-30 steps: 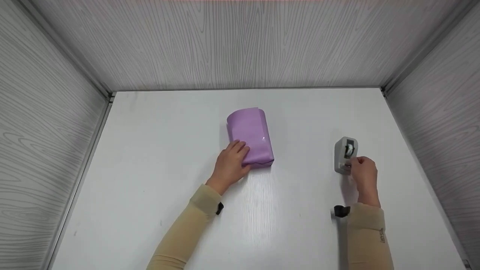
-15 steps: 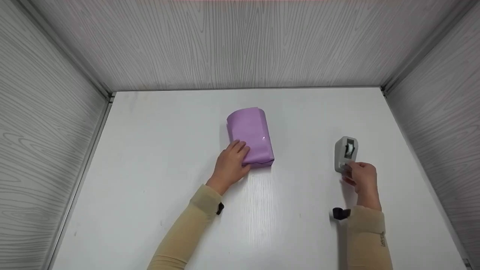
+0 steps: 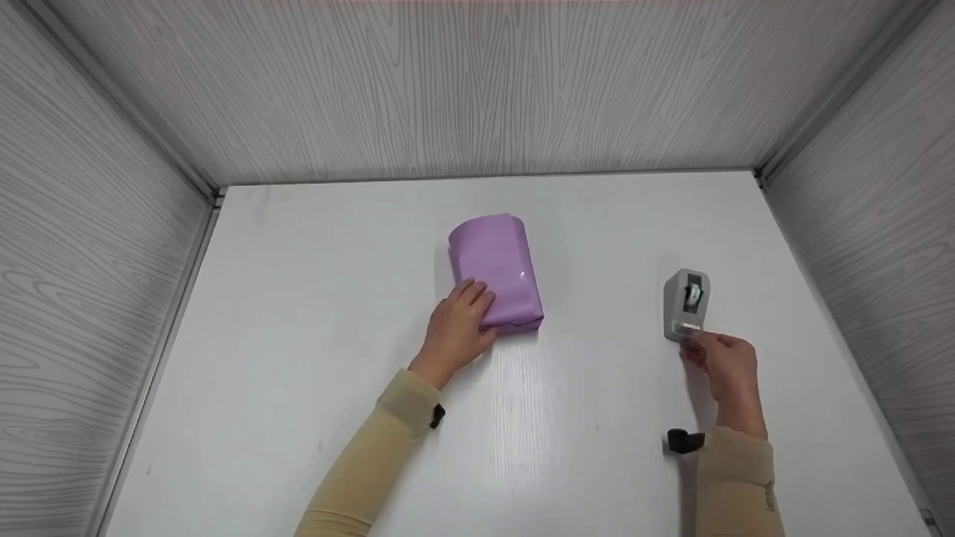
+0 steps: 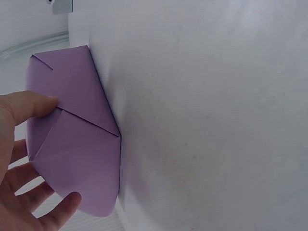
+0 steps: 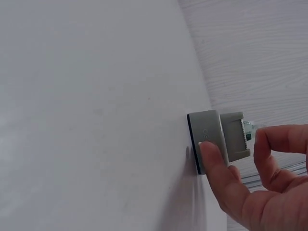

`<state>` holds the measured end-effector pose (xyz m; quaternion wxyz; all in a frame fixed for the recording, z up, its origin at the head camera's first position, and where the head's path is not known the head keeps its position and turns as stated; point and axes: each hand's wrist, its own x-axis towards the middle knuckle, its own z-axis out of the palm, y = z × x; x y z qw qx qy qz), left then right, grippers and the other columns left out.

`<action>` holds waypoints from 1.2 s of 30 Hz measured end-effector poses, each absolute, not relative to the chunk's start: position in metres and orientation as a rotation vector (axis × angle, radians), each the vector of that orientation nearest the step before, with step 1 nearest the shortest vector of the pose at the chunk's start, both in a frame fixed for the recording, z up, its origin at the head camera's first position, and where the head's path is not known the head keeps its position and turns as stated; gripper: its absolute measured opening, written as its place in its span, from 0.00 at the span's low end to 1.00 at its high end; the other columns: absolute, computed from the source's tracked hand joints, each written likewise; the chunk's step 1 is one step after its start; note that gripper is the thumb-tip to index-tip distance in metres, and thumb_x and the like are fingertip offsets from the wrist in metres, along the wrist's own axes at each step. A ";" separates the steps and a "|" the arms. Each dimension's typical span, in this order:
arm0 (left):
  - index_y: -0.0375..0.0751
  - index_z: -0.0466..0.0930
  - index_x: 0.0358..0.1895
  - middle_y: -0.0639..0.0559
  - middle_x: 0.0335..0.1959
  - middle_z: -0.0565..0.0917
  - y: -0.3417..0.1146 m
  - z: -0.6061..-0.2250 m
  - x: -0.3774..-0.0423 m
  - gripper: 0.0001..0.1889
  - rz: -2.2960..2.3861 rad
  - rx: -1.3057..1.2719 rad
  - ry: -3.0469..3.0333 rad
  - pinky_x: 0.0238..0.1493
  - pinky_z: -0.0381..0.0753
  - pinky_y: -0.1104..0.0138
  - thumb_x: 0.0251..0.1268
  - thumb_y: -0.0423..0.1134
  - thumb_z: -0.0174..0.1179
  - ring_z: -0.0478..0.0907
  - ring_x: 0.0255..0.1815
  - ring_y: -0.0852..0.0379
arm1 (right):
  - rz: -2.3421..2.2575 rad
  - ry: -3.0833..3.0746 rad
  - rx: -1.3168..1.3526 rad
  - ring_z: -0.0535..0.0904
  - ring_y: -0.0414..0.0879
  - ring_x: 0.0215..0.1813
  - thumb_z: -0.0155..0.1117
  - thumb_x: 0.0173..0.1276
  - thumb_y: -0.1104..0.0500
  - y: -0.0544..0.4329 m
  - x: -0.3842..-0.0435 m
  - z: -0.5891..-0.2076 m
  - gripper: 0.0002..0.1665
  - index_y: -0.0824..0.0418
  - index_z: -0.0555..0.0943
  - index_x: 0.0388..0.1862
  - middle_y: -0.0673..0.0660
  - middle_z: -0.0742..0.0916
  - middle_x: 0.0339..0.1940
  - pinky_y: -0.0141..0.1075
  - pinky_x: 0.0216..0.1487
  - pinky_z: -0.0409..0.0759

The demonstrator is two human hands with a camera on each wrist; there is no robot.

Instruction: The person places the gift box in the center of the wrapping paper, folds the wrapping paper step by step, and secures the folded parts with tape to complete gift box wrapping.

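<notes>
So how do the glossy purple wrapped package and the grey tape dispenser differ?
The glossy purple wrapped package is clearly larger than the small grey tape dispenser. The package shows smooth, folded wrapping, while the dispenser has a hard-looking body with a tape roll visible in its top. The left hand holds the package; the right hand is at the dispenser's near end. Both rest on the white table.

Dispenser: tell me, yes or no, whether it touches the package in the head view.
No, the dispenser stands to the right of the package, with white tabletop between them.
</notes>
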<state>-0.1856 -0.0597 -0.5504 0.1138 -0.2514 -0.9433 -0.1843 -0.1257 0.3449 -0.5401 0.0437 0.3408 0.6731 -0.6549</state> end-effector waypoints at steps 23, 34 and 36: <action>0.38 0.78 0.58 0.44 0.62 0.76 -0.060 -0.550 -0.186 0.27 -0.531 -0.745 -2.775 0.55 0.76 0.49 0.56 0.46 0.70 0.67 0.68 0.44 | -1.382 2.525 0.935 0.81 0.52 0.52 0.57 0.71 0.42 0.347 -0.113 -0.547 0.32 0.69 0.82 0.55 0.64 0.82 0.59 0.36 0.46 0.76; 0.38 0.79 0.57 0.44 0.61 0.77 -0.059 -0.549 -0.185 0.26 -0.528 -0.733 -2.768 0.54 0.77 0.50 0.56 0.46 0.70 0.67 0.68 0.45 | -1.072 2.751 0.823 0.79 0.53 0.41 0.54 0.75 0.49 0.348 -0.122 -0.546 0.26 0.71 0.83 0.52 0.64 0.88 0.43 0.37 0.34 0.75; 0.39 0.79 0.57 0.44 0.61 0.77 -0.059 -0.549 -0.185 0.26 -0.527 -0.732 -2.768 0.54 0.77 0.50 0.56 0.46 0.70 0.67 0.68 0.45 | -1.036 2.773 0.793 0.79 0.52 0.38 0.54 0.75 0.50 0.348 -0.123 -0.546 0.26 0.72 0.82 0.52 0.64 0.88 0.41 0.36 0.32 0.75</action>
